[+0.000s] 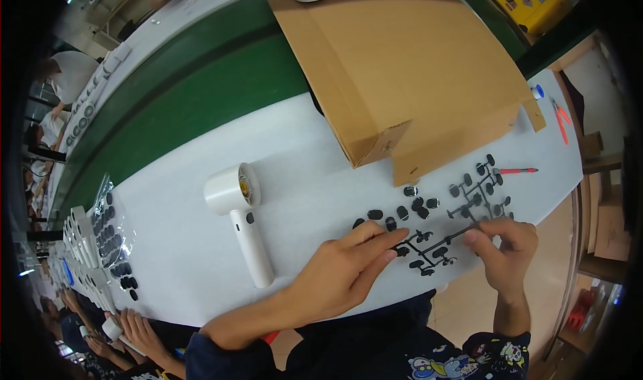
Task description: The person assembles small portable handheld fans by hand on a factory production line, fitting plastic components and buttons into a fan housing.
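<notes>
Between my two hands is a black plastic sprue (435, 243), its branches carrying small oval pieces. My right hand (506, 249) pinches the end of its main bar between thumb and fingers. At the other end, my left hand (351, 263) has its fingertips closed on the sprue, partly hiding that end. Just beyond my left hand lie several loose black oval pieces (402, 212). A second black sprue (477, 196) rests on the white table past my right hand. Left of my hands lies a white hair-dryer-shaped housing (252, 246) with a round head.
A large cardboard box (415, 65) stands ahead on the table (181, 246), beside a green belt (181, 85). At right lie a red pen-like tool (519, 171) and red-handled pliers (561, 122). Leftward are a clear bag of black pieces (110, 229), white housings (84, 239) and a co-worker's hand (140, 333).
</notes>
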Demonstrator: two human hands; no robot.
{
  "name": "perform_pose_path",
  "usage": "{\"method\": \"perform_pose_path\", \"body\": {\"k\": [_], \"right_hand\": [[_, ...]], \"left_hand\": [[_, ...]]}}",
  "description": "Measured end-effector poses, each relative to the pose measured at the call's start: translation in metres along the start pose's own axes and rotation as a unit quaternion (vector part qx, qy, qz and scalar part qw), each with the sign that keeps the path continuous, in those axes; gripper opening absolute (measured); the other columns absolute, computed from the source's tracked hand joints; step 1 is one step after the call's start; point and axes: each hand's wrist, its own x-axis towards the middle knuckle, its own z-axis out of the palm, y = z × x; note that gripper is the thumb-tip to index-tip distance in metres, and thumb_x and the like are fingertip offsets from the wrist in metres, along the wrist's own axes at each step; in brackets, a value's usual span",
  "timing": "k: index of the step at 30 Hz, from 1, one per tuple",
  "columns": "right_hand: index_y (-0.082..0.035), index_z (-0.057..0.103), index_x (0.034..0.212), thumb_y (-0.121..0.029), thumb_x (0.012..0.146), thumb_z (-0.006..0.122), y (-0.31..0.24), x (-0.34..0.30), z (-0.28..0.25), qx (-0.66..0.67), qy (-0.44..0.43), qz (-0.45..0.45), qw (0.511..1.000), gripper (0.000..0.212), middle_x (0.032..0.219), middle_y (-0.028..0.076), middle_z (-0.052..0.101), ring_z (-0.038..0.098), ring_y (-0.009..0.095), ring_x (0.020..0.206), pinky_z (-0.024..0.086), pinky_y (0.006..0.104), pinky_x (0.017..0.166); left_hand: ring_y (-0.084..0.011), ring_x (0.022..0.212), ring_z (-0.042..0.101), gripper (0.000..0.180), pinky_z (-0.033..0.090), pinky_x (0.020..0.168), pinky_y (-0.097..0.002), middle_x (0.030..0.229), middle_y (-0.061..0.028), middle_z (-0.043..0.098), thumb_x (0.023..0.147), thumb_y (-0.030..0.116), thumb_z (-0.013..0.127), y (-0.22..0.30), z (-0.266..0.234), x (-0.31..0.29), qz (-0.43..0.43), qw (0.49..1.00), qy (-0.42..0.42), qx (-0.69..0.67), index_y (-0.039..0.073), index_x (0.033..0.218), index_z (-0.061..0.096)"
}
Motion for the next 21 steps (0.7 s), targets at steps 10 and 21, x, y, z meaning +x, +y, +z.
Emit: {"method": "perform_pose_path", "body": {"k": [10,21], "right_hand": [[0.002,0.065,0.072,0.001,0.067,0.075,0.005,-0.002,-0.001,0.05,-0.012,0.059,0.997,0.011,0.06,0.005,0.063,0.056,0.006,0.051,0.042,0.0186,0.049],[0.002,0.064,0.076,0.003,0.067,0.073,0.014,0.0,-0.002,0.146,-0.007,0.059,0.988,0.014,0.067,0.009,0.066,0.059,0.01,0.056,0.043,0.0202,0.052]], "left_hand": [[-0.0189,0.071,0.057,0.026,0.046,0.064,-0.0263,0.088,-0.0109,0.058,0.08,-0.002,0.063,-0.011,-0.002,0.004,0.048,0.992,0.079,0.092,0.003,0.105,0.064],[-0.0093,0.077,0.053,0.028,0.044,0.067,-0.0254,0.086,-0.0052,0.062,0.094,0.019,0.05,-0.011,-0.003,0.006,-0.069,0.951,-0.114,-0.279,0.0,0.112,0.06]]}}
